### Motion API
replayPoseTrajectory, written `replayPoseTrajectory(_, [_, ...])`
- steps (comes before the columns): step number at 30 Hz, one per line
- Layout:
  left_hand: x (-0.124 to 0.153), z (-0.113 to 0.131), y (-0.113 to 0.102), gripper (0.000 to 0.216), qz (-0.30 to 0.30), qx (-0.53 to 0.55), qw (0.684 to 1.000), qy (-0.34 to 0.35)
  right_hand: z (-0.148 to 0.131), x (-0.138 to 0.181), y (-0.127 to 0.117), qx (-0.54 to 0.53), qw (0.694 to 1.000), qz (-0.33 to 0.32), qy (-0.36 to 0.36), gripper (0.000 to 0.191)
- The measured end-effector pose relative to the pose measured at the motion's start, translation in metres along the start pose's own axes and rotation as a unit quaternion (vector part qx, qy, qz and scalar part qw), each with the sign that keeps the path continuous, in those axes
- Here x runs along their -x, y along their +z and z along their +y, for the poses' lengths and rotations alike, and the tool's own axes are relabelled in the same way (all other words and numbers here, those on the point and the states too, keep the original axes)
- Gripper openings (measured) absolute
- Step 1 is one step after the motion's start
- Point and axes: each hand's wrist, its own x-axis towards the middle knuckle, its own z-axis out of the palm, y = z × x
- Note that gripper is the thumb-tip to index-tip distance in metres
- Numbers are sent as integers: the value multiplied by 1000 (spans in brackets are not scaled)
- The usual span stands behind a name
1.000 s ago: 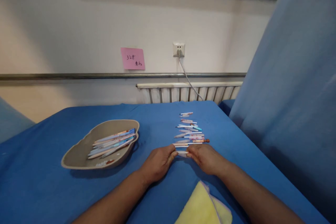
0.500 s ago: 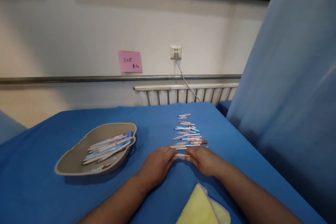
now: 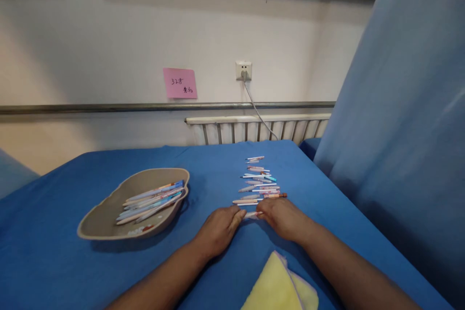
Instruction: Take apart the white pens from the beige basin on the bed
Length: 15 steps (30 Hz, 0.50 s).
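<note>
Between my two hands, low over the blue cloth, is a pale pen with a pinkish part at its right. My left hand is closed on its left end, thumb and fingers pinched together. At the other end, the fingers of my right hand are closed round the pen and hide that end. Just beyond my hands, pale pen barrels and thin white refills lie sideways in a column running away from me. A barrel with a brown end lies near my right hand.
To the left stands a beige tray with several pens in it. A folded yellow cloth lies near me. Behind the blue-covered table are a white rail and wall; a blue curtain hangs at the right.
My left hand has shifted slightly left, and its thumb now points along the pen. A pale barrel beyond it shows more. My right hand has barely moved and keeps its grip.
</note>
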Motion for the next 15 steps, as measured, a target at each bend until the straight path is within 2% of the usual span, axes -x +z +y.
replayPoseTrajectory(4, [2,3,-1,28,30,-18,999,-6,1,1,2,-16,1000,-2,-1,21])
replayPoseTrajectory(9, [1,1,0,39,-5,-41,999,-22,-1,2,-1,-20,1000,-5,-4,23])
replayPoseTrajectory(15, [3,3,-2,30,18,-43,999,0,-1,1,0,1,1000,-2,-2,23])
